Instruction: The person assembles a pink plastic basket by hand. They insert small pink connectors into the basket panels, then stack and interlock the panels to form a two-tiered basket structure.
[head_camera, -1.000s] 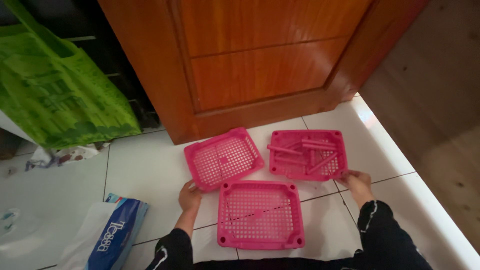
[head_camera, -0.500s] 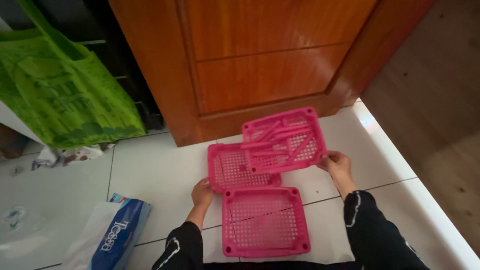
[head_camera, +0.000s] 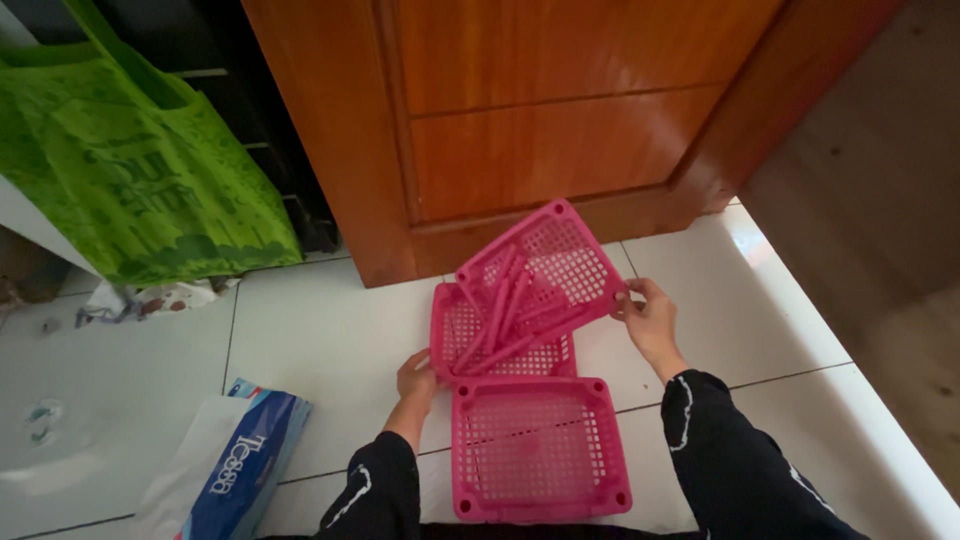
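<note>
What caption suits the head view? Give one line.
Right hand tips a pink tray of rods over another tray, steadied by left hand.

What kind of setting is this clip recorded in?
Probably a home interior, at floor level: white floor tiles, a varnished wooden door, and a green shopping bag hanging nearby. The right hand tilts a pink perforated tray.
</note>
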